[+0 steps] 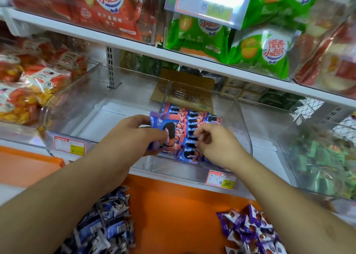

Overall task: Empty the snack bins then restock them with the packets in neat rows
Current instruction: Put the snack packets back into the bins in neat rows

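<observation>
A clear plastic snack bin (244,118) stands in the middle of the shelf. Inside it lie rows of blue-and-pink cookie packets (194,118). My left hand (138,136) grips a small stack of the same packets (163,132) at the bin's left side. My right hand (213,143) reaches into the bin from the front, its fingertips pinching the edge of a packet (192,138) in the row. The clear bin to the left (86,103) holds no packets.
On the orange ledge (173,205) below lie a heap of blue-white packets (109,224) and a heap of purple packets (250,228). A price tag (221,180) hangs on the bin front. Neighbouring bins hold orange snacks (23,91) and green packets (323,163). Another shelf sits above.
</observation>
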### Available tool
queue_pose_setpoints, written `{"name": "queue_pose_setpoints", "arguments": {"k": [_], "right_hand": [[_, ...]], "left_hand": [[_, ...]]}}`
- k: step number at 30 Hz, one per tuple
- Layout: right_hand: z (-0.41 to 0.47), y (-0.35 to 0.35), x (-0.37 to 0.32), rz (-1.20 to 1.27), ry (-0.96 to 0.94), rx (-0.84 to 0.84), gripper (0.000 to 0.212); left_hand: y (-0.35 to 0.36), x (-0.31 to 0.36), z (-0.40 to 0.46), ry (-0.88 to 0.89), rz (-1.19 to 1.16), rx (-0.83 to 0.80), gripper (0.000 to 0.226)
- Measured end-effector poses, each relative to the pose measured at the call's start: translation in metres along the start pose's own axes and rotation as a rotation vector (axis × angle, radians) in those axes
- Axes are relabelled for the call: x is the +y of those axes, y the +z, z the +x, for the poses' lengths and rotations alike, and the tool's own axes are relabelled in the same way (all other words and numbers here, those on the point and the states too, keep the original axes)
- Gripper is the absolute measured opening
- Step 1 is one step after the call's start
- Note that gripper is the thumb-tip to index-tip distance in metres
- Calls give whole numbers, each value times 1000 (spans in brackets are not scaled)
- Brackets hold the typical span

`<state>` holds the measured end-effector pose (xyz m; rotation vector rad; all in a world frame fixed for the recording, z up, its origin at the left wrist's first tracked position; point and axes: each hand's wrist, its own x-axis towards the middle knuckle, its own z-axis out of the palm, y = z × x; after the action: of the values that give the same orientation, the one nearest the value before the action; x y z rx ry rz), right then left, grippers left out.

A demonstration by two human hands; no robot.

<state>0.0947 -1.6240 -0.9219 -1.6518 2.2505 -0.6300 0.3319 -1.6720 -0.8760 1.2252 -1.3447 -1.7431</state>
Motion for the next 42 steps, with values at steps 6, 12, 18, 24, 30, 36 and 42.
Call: {"name": "queue_pose_setpoints", "arguments": {"k": [6,12,18,24,30,36,42], "right_hand": [[-40,-30,-44,720,-65,-65,44],[-59,-40,-47,674,-49,66,35],[-69,-61,-20,531,-104,111,23],[-65,-77,29,357,-93,276,24],[-75,-70,72,61,12,282,30],[-82,-68,78,101,38,214,34],[-84,-67,79,125,45,199,37]], "left_hand": [[4,-1,-5,34,-57,-165,25],[23,-6,-14,117,37,-237,32],[44,-5,0,446,454,-252,56],[80,-7,34,543,800,-199,39],[122,-22,72,555,1080,-307,26],[151,-39,90,599,1253,-407,29],[149,-40,102,645,1404,-410,30]]}}
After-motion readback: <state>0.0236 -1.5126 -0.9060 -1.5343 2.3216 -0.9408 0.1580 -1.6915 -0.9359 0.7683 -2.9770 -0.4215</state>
